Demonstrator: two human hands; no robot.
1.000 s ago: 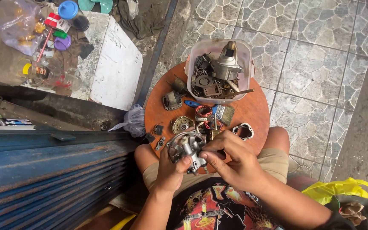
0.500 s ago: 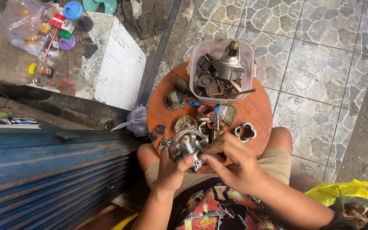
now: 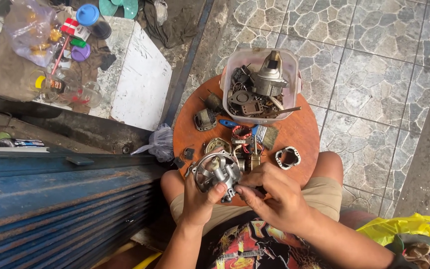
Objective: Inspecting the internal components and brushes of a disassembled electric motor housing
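I sit with a round brown wooden table in front of my knees. My left hand grips a grey cast-metal mechanical part just above the table's near edge. My right hand meets it from the right, fingertips pinched against the part's lower right side; whether they hold a small piece is hidden. On the table beyond lie a copper-wound coil with red wires, a paintbrush, a blue-handled tool and a grey ring-shaped casting.
A clear plastic tub of metal parts stands at the table's far edge. A blue metal shutter runs along my left. A white slab with jars, cups and a bag lies at far left. A yellow plastic bag sits at right.
Both hands stay on the metal part with only small finger shifts. The view has drifted slightly.
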